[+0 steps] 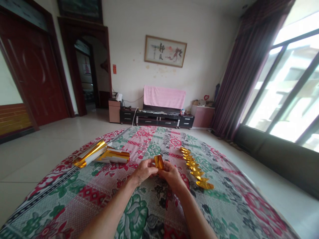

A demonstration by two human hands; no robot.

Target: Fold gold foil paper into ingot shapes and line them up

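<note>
– So, where's the gold foil piece?
– Pinched between left hand and right hand, fingers of each on it.
– Long axis?
– Roughly fore-aft, far end tipped a bit left.
– Which hand's nearer the folded gold pieces?
– Right. Their row sits to its right, not touching, running away on the patterned cloth. Gold sheets lie beyond left hand, to its left.

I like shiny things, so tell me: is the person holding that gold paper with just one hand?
No, the left hand and the right hand both hold the small gold foil piece.
</note>
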